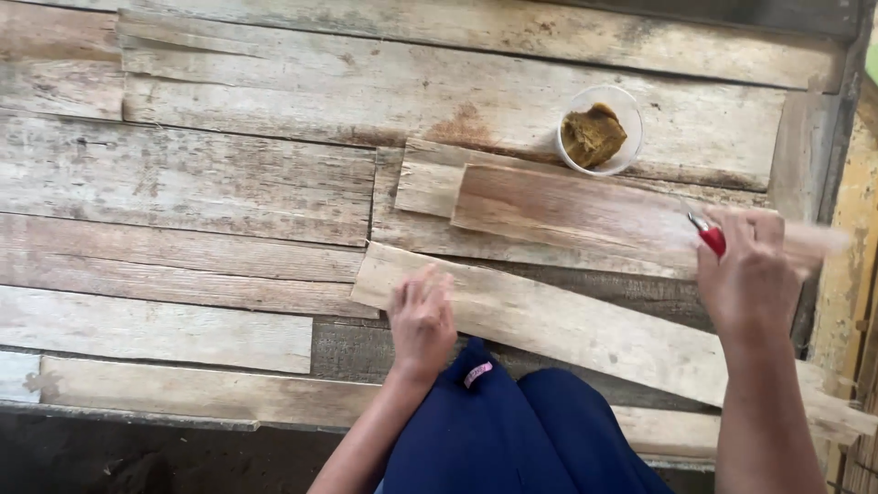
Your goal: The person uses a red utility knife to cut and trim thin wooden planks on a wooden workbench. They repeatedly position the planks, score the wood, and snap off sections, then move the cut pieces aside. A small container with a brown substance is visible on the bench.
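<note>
My left hand (422,316) lies flat, fingers together, on a long pale wooden slat (567,325) that runs diagonally across the planks in front of my blue-clad knees (498,430). My right hand (745,274) is closed around a small red-handled tool (711,236), whose tip pokes out above my fingers. It hovers over the right end of a shorter brownish slat (576,215). A white cup (600,129) holding a brown paste stands just beyond that slat, apart from both hands.
The surface is a floor of weathered grey-brown wooden planks (201,183). A vertical wooden post and a yellowish wall (855,238) stand at the right edge. Dark ground (137,462) shows below the plank edge at the lower left.
</note>
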